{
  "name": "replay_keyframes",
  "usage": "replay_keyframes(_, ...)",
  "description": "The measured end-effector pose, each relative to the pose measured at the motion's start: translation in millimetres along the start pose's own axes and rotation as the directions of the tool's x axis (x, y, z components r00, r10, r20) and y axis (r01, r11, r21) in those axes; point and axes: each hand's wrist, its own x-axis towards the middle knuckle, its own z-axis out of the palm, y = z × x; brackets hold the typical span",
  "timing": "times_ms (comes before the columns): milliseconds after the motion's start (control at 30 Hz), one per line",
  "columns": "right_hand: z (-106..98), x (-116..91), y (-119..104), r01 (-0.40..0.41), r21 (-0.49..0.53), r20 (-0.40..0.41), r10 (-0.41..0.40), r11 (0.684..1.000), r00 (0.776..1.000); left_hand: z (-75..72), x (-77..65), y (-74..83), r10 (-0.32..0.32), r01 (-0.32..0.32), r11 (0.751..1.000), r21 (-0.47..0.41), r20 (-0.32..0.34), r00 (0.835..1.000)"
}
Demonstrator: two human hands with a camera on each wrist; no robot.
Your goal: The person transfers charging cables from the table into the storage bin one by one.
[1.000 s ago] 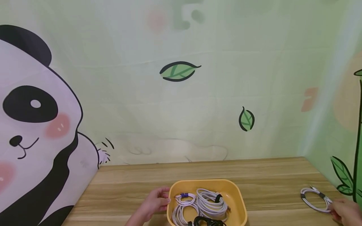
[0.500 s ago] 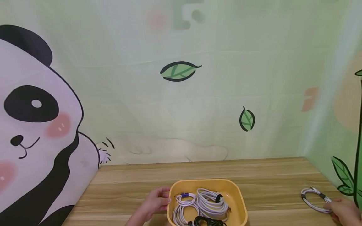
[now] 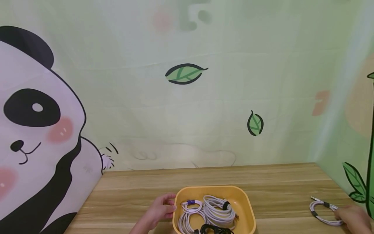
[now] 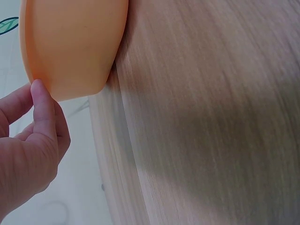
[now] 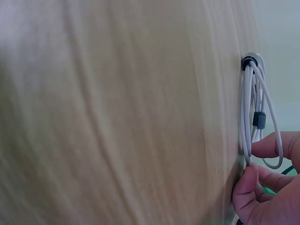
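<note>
A yellow plastic box (image 3: 248, 208) stands on the wooden table and holds several coiled cables. Most are white cables (image 3: 217, 209); a black cable (image 3: 217, 229) lies at the near side. My left hand (image 3: 159, 209) holds the box's left edge, its thumb (image 4: 41, 101) against the outer wall in the left wrist view. At the far right of the table, my right hand (image 3: 355, 218) pinches a coiled white cable (image 3: 317, 219) bound with dark straps. In the right wrist view, thumb and fingers grip one end of that coil (image 5: 246, 112), low by the tabletop.
The wood-grain table (image 3: 280, 182) runs back to a green cloth backdrop (image 3: 204, 113) printed with leaves and a panda (image 3: 41, 130). A cloth side wall (image 3: 347, 143) borders the table's right edge, close to my right hand.
The coiled white cable in my right hand has turned slightly, its plug end swinging to the left. My left hand and the box have stayed in place.
</note>
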Motion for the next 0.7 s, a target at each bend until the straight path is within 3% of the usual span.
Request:
replay_keyframes(100, 0, -3, -2, 0.021, -0.026, -0.003, -0.021, 0.999, 1.0, -0.3, 0.4, -1.2, -0.002, 0.002, 1.0, -0.003, -0.002, 1.0)
replay_keyframes(400, -2, 1, -2, -0.012, 0.028, 0.034, 0.011, 1.0, 0.999, -1.2, 1.6, -2.9, -0.023, 0.023, 1.0, 0.005, -0.015, 1.0)
replay_keyframes(533, -2, 6, 3, -0.025, 0.107, 0.057, 0.019, 0.994, 0.998, -1.4, 1.8, -3.3, -0.023, 0.023, 1.0, 0.007, -0.015, 1.0)
replay_keyframes(700, 1, 16, 9, -0.083, 0.249, 0.082, 0.064, 0.965, 0.995, -0.8, 0.5, -2.6, -0.016, 0.016, 1.0, 0.004, -0.014, 1.0)
